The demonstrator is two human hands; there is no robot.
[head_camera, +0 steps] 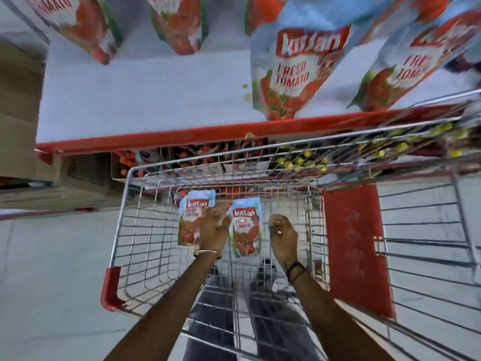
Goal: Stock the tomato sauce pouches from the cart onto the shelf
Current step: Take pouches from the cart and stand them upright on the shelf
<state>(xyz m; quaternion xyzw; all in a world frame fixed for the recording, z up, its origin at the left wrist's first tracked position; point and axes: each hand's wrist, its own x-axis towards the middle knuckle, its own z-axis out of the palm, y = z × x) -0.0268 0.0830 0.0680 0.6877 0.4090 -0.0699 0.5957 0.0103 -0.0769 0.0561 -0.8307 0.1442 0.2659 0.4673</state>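
Observation:
Two tomato sauce pouches lie flat on the bottom of the wire cart [122,230]. My left hand [212,230] lies over the right edge of the left pouch [188,222]; whether its fingers grip the pouch is hidden. The right pouch [244,230] lies between my hands. My right hand [282,234] hovers just right of it, fingers loosely curled, holding nothing. Above the cart is the white shelf [143,100] with a red front edge. A pouch [291,71] stands near the shelf front, another pouch [406,66] to its right, and more pouches [179,22] stand further back.
A red panel [354,246] hangs on the cart's right side, with more wire frame beyond it. Under the shelf, a lower level holds red-capped bottles [127,160] and yellow-capped bottles [299,161]. Brown cartons [18,121] are stacked at the left. Grey floor lies left of the cart.

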